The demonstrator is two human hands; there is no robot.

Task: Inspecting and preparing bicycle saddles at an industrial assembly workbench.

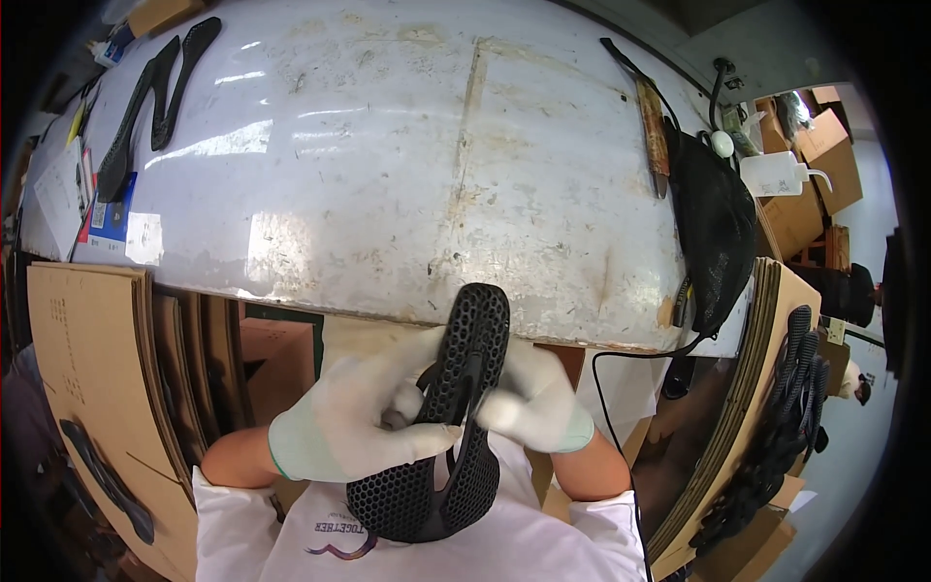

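Note:
A black bicycle saddle (472, 335) with a honeycomb surface and a slot down its middle is held upright in front of my chest. Its narrow nose points up toward the table edge, and the wide rear is low against my white shirt. My left hand (354, 419), in a white glove, closes on the saddle's left side, with the thumb lying across the slot. On the other side my right hand (539, 400), gloved too, grips the saddle's edge with the thumb by the slot. The fingers behind the saddle are partly hidden.
The scuffed white table (369, 204) spans the front. Black curved parts (160, 97) lie at its far left. A black mesh bag (713, 223), a brown-handled tool (652, 136) and a white squeeze bottle (776, 175) are at right. Cardboard boxes (92, 359) flank me; several black saddles (790, 398) hang right.

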